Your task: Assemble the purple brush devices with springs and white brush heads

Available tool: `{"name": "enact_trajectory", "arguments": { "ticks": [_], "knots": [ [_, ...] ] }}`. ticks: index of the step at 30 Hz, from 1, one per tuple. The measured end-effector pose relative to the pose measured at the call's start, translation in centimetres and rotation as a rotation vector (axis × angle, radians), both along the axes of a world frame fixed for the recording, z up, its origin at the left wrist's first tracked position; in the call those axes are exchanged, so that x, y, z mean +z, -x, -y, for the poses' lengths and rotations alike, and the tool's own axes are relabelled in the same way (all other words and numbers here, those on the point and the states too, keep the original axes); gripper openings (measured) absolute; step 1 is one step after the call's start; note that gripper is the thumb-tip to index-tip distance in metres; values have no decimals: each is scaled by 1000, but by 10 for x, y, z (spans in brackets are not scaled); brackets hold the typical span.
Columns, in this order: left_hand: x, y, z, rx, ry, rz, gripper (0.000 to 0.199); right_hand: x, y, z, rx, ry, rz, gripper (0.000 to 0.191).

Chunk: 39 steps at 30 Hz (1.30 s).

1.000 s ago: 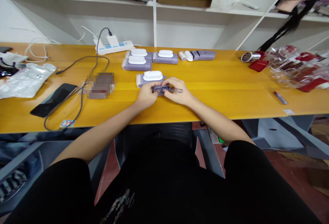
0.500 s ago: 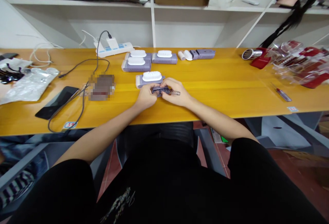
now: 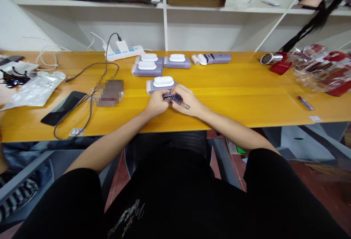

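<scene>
Both my hands are together near the table's front edge. My left hand (image 3: pixel 157 103) is closed on the left end of a small dark grey-purple part (image 3: pixel 166 96), whose kind I cannot make out. From the other side, the fingers of my right hand (image 3: pixel 191 101) close round the same part. A ribbed, coil-like end (image 3: pixel 184 103) sticks out past my right fingers, slanting down to the right. My fingers hide much of the held part. Just behind my hands lies a purple-grey device (image 3: pixel 153 88) with a white bristled brush head (image 3: pixel 163 81) on top.
Behind stand more purple devices with white tops (image 3: pixel 177 63) and loose pieces (image 3: pixel 203 59). Leftward are a power strip (image 3: pixel 124 53), grey cable (image 3: pixel 90 114), phone (image 3: pixel 63 108) and plastic bags (image 3: pixel 35 89). A screwdriver (image 3: pixel 305 103), red-handled drum grater (image 3: pixel 279 63) and wrapped red items (image 3: pixel 323 67) lie right.
The coil-like end has turned from nearly level to slanting down to the right. My hands keep their grip in nearly the same place. The whole view has shifted slightly.
</scene>
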<state>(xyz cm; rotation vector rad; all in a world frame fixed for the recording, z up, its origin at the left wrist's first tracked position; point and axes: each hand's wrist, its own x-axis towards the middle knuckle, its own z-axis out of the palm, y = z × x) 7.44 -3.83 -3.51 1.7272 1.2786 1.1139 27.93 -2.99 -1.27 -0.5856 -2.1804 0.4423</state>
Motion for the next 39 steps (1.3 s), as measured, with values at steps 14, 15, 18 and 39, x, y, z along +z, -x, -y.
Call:
{"name": "enact_trajectory", "arguments": {
  "ticks": [14,15,18,39],
  "knots": [
    [1,4,-3,-134,-9,129,33,5,-1,3,-15,-31,39,19],
    [2,4,-4,-162,8,162,32,7,-1,2,-27,-21,18,18],
    [2,5,-6,-234,60,277,37,11,-3,-3,-58,24,-12,18],
    [8,1,4,-256,96,320,49,0,-9,-19,-158,139,-22,22]
  ]
}}
